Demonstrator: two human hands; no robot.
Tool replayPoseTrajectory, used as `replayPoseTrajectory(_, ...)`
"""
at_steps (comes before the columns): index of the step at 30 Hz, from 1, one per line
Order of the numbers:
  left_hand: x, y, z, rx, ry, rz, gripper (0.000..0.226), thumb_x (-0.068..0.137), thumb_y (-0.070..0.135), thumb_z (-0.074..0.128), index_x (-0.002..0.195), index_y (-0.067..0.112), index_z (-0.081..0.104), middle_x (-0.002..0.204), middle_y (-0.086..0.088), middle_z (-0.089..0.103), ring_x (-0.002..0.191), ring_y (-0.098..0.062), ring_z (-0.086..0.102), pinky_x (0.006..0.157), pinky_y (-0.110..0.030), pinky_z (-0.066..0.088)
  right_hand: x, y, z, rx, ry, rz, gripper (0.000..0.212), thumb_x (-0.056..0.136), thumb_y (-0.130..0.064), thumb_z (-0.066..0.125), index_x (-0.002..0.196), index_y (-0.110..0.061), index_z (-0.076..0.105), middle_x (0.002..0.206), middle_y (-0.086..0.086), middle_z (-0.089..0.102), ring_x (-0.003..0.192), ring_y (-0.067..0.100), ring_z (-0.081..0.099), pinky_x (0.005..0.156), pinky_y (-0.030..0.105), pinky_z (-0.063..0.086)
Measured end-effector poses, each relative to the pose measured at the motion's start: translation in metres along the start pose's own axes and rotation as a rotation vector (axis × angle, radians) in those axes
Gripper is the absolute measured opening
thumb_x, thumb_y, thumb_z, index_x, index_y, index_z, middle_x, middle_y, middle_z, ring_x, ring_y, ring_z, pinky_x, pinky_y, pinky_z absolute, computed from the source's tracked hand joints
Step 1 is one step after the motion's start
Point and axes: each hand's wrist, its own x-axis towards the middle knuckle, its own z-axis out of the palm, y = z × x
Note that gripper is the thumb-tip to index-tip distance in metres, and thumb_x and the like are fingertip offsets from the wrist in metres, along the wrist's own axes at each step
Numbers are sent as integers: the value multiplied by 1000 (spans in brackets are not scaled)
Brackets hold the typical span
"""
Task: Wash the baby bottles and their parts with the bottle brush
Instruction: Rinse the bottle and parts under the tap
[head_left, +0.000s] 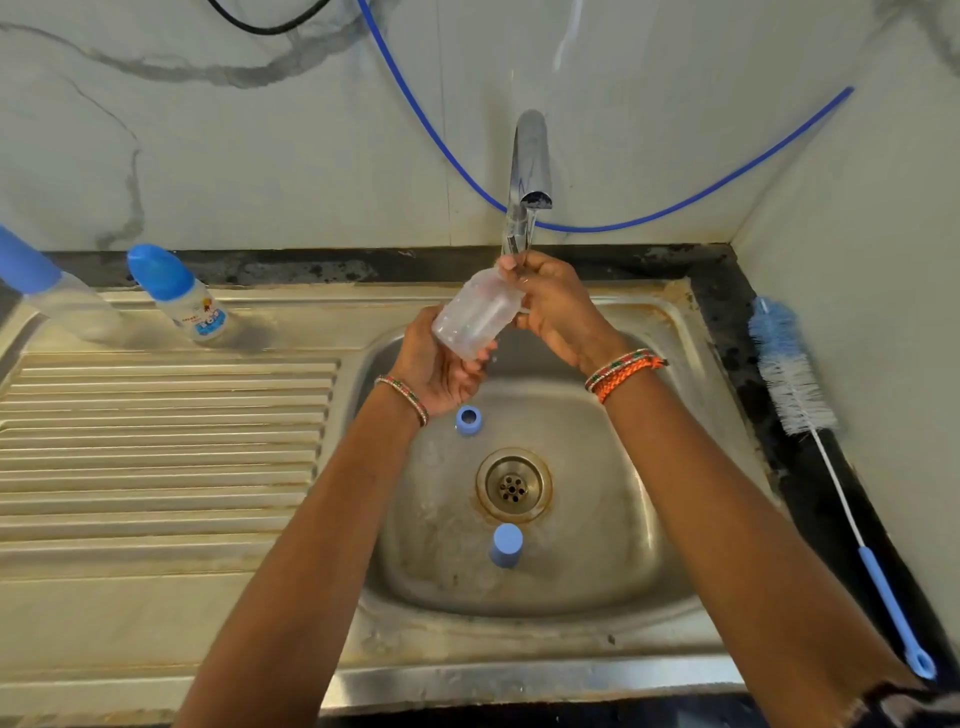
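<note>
- head view: we held the open bottle (475, 316) tilted under the tap (530, 166), its mouth raised toward the thin stream, so that water could run in rather than spill past.
- our left hand (439, 364) cupped the bottle's base from below, fingers curled round it, seemingly to carry the weight and set the tilt.
- our right hand (553, 306) gripped the neck end, fingertips at the mouth just under the spout, likely steering the opening into the water.
- we kept the bottle over the sink basin (623, 519), so runoff would fall toward the drain (513, 486).
- the blue ring (468, 420) lay in the basin just below our left wrist, and the blue cap (506, 544) stood nearer us beyond the drain; we judged they were left there to be washed in turn.
- the bottle brush (795, 384) lay on the dark counter edge at our right, bristles toward the wall, handle toward us, near our right arm and in neither hand; this looked like a rinse or fill before brushing.
- a capped bottle (182, 296) stood on the drainboard (166, 441) at the left, with another capped bottle (47, 291) at the frame's edge, both apart from the basin, seemingly waiting.
</note>
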Motion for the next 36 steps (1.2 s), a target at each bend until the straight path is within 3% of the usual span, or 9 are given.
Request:
replayPoseTrajectory(6,1,-10,19,293,166,251,49,94,55,40,96,9,56,61,-5,54,39,-8,45,38,-16,37,3,6,4,-372,262,-133,57,91,-47,55,70,5,62,65,17,57,58,18,55,55,27,49)
replayPoseTrajectory(12,-3,5,17,119,-52,-74,55,94,52,26,78,5,51,44,2,43,28,-4,33,27,-10,23,-8,6,-6,158,-35,-102,7,90,-8,58,91,-6,65,96,11,64,95,22,61,84,30,52)
replayPoseTrajectory(18,4,3,40,-91,-110,-165,43,94,35,21,79,7,49,45,0,45,28,-5,37,25,-13,27,-1,0,5,332,139,-165,33,85,-3,64,109,-13,44,108,5,58,96,18,62,85,31,55)
replayPoseTrajectory(22,15,-6,46,214,237,-1,44,98,30,25,92,1,57,68,-12,62,57,-20,59,51,-23,52,1,11,13,19,158,-52,48,84,-33,69,122,-9,51,110,11,63,99,24,65,86,38,55)
replayPoseTrajectory(25,26,-6,45,600,509,311,48,103,35,23,118,-1,51,108,-13,60,96,-29,58,81,-30,45,0,17,15,-270,235,-131,37,91,-44,55,103,-9,63,85,-2,64,80,7,62,74,23,50)
replayPoseTrajectory(27,24,-4,56,580,404,371,64,101,48,17,113,3,61,109,-14,64,99,-25,60,81,-30,44,-3,17,23,-301,285,-152,35,93,-47,50,80,-17,61,69,-9,60,62,-6,58,61,10,43)
replayPoseTrajectory(29,24,-7,67,597,378,432,70,99,54,15,111,7,66,104,-11,66,95,-21,61,78,-28,46,0,17,29,-269,343,-141,47,96,-49,43,70,-13,57,63,-1,59,56,1,56,58,16,44)
replayPoseTrajectory(32,34,-3,64,461,423,467,70,98,56,17,116,7,63,106,-12,65,97,-25,61,84,-33,48,3,7,28,-160,260,-60,39,99,-38,44,97,-4,63,89,15,65,80,18,60,74,33,48)
replayPoseTrajectory(36,50,9,48,87,216,218,71,97,60,15,127,8,54,122,-19,59,114,-35,56,95,-45,45,-3,11,17,-59,71,-63,37,89,-17,63,124,-19,49,113,1,61,104,15,60,88,32,51)
